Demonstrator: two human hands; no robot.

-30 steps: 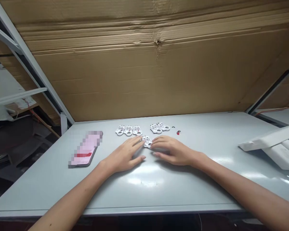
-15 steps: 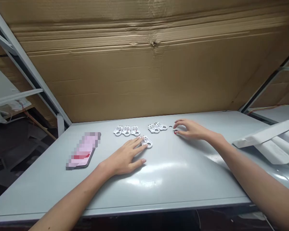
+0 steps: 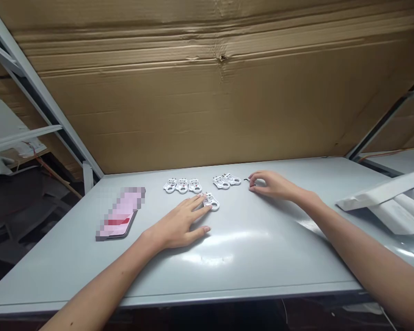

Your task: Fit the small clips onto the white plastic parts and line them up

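Observation:
My left hand (image 3: 179, 224) lies flat on the grey table (image 3: 227, 257) with its fingers spread. Its fingertips touch a small white plastic part (image 3: 211, 201). My right hand (image 3: 273, 185) reaches further back, its fingertips pinched together on the table where a small red piece lay; the fingers hide that piece now. A tiny black piece (image 3: 246, 179) lies just left of those fingertips. A row of three white parts (image 3: 182, 185) and a pair of white parts (image 3: 227, 180) lie behind my left hand.
A pink phone (image 3: 120, 214) lies at the left of the table. White rails (image 3: 382, 195) rest at the right edge. A cardboard sheet (image 3: 207, 101) walls the back, and a metal rack frame (image 3: 37, 87) slants at the left.
My right hand left the white part by my left hand, moved back and right to the small red piece, and closed its fingers there. The left hand stayed flat.

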